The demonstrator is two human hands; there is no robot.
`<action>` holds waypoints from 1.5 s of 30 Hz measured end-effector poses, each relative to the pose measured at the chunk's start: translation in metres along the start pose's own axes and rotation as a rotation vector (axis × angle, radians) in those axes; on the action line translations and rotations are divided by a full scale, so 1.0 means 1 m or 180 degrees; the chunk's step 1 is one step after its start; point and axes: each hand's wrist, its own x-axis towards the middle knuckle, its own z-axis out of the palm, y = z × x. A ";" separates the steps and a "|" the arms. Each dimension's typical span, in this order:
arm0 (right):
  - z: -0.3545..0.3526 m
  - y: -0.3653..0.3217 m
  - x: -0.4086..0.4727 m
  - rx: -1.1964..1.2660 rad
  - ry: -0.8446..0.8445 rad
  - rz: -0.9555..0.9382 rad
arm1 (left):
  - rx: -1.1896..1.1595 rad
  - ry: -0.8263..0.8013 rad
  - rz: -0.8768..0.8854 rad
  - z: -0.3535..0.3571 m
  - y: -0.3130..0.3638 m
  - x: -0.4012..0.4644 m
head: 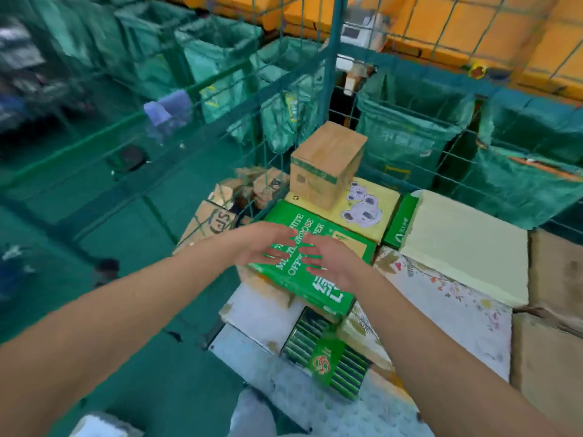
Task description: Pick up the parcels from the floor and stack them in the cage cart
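**Both hands spread over the green paper box in the cage cart**

We are looking down at a green warehouse floor (132, 357), with green sacks (407, 134) hanging along the top of the frame behind the cage cart's mesh wall (277, 99). Parcels are filling the cart at centre and right. Our left hand (268, 247) and right hand (328, 263) are hovering with fingers spread and gripping nothing, just above the green office-paper box (318, 288) at centre frame; whether they are touching it, we cannot tell. A brown carton (328, 162) is standing on the koala-printed box (372, 209) above it.
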 end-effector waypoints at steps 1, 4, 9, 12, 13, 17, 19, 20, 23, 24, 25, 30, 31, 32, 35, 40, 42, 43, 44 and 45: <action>0.007 0.005 -0.008 -0.0051 -0.0065 -0.0022 | -0.0075 0.0050 0.0011 0.000 -0.009 -0.016; 0.035 0.021 -0.028 -0.0187 -0.0270 -0.0042 | -0.0331 0.0268 0.0027 -0.003 -0.041 -0.062; 0.095 0.053 -0.052 -0.0671 -0.0722 0.0070 | -0.0764 0.0630 -0.0086 -0.014 -0.112 -0.142; 0.131 0.072 -0.057 -0.0935 -0.0997 0.0047 | -0.1098 0.0909 -0.0230 -0.021 -0.154 -0.179; 0.140 0.075 -0.059 -0.1013 -0.1088 0.0051 | -0.1130 0.0980 -0.0278 -0.022 -0.165 -0.189; 0.194 0.093 -0.074 -0.1356 -0.1492 0.0114 | -0.1478 0.1346 -0.0396 -0.032 -0.215 -0.232; 0.224 0.106 -0.077 -0.1539 -0.1644 0.0149 | -0.1692 0.1539 -0.0424 -0.038 -0.239 -0.253; 0.235 0.110 -0.079 -0.1589 -0.1706 0.0174 | -0.1764 0.1617 -0.0425 -0.041 -0.248 -0.261; 0.280 0.127 -0.086 -0.1841 -0.1932 0.0268 | -0.1978 0.1841 -0.0487 -0.054 -0.284 -0.292; 0.292 0.132 -0.088 -0.1894 -0.1978 0.0290 | -0.2018 0.1888 -0.0515 -0.058 -0.292 -0.300; 0.310 0.139 -0.090 -0.1993 -0.2047 0.0312 | -0.2090 0.1960 -0.0551 -0.065 -0.305 -0.313; 0.387 0.159 -0.092 -0.2396 -0.2277 0.0366 | -0.2417 0.2258 -0.0599 -0.104 -0.359 -0.360; 0.402 0.162 -0.092 -0.2436 -0.2300 0.0376 | -0.2469 0.2300 -0.0628 -0.113 -0.370 -0.368; 0.418 0.165 -0.093 -0.2493 -0.2322 0.0390 | -0.2535 0.2328 -0.0659 -0.124 -0.383 -0.376; 0.472 0.170 -0.096 -0.2683 -0.2432 0.0442 | -0.2720 0.2443 -0.0733 -0.160 -0.419 -0.400; 0.556 0.171 -0.097 -0.2972 -0.2555 0.0363 | -0.2929 0.2739 -0.0748 -0.213 -0.458 -0.435; 0.592 0.174 -0.099 -0.3045 -0.2637 0.0323 | -0.3011 0.2838 -0.0727 -0.231 -0.472 -0.453; 0.609 0.176 -0.100 -0.3082 -0.2686 0.0326 | -0.3051 0.2886 -0.0718 -0.239 -0.478 -0.462; 0.629 0.181 -0.103 -0.3132 -0.2772 0.0331 | -0.3094 0.2938 -0.0713 -0.247 -0.487 -0.474; 0.643 0.184 -0.105 -0.3169 -0.2831 0.0333 | -0.3138 0.2984 -0.0708 -0.253 -0.493 -0.482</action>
